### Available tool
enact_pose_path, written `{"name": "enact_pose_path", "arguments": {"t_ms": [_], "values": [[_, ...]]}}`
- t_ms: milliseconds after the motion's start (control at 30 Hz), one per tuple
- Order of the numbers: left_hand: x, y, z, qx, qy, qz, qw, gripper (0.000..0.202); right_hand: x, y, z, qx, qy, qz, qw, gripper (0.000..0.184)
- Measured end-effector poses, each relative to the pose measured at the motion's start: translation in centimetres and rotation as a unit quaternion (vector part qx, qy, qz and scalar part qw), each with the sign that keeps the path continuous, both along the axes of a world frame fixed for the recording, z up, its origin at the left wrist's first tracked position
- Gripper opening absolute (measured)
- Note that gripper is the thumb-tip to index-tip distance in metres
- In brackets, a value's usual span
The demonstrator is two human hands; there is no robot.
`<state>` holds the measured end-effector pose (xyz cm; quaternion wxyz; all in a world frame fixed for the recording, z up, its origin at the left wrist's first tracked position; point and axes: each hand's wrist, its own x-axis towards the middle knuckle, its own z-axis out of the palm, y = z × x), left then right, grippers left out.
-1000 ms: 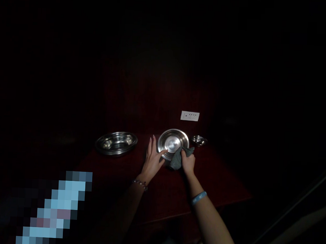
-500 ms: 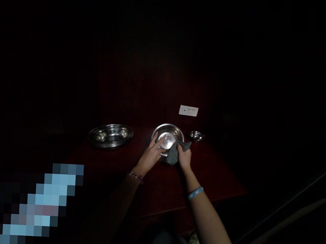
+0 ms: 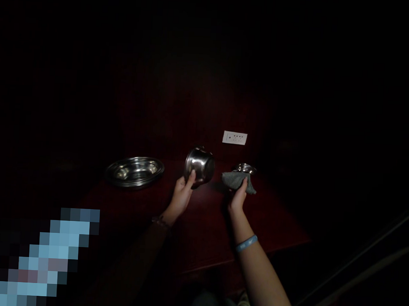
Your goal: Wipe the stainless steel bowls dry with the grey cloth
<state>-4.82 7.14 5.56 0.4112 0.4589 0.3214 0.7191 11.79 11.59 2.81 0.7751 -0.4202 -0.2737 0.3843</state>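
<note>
My left hand (image 3: pixel 182 195) is closed on a shiny steel bowl (image 3: pixel 200 165). The bowl is tipped on its side, its outer wall and base turned to the right and its inside hidden from me. My thumb lies on the outer wall; the other fingers are mostly hidden. A grey-green cloth (image 3: pixel 236 180) is gripped in my right hand (image 3: pixel 238 198), with the thumb on top of it. Just behind the cloth sits a small steel bowl (image 3: pixel 245 167), partly covered by it in this view.
Wide, shallow steel dishes (image 3: pixel 134 184), seemingly stacked, lie to the left on the dark red table (image 3: pixel 200 235). A white socket plate (image 3: pixel 234 137) is on the wall behind. Surroundings are very dark, and a pixelated patch covers the lower left.
The bowl went from facing up to tipped on its side in my left hand. My right hand, with the cloth, moved off the bowl to the right, in front of the small bowl.
</note>
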Motion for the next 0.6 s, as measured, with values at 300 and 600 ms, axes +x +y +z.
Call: {"name": "enact_pose_path", "arguments": {"t_ms": [300,600], "values": [[-0.4,1.0,-0.5,-0.07,-0.144,-0.107,0.981,0.044,-0.5,-0.4,0.7,0.023,0.0,-0.028,0.999,0.054],[-0.2,0.3,0.1,-0.151,-0.313,-0.17,0.922,0.03,-1.5,-3.1,1.3,0.248,-0.432,-0.062,0.865,0.04]]}}
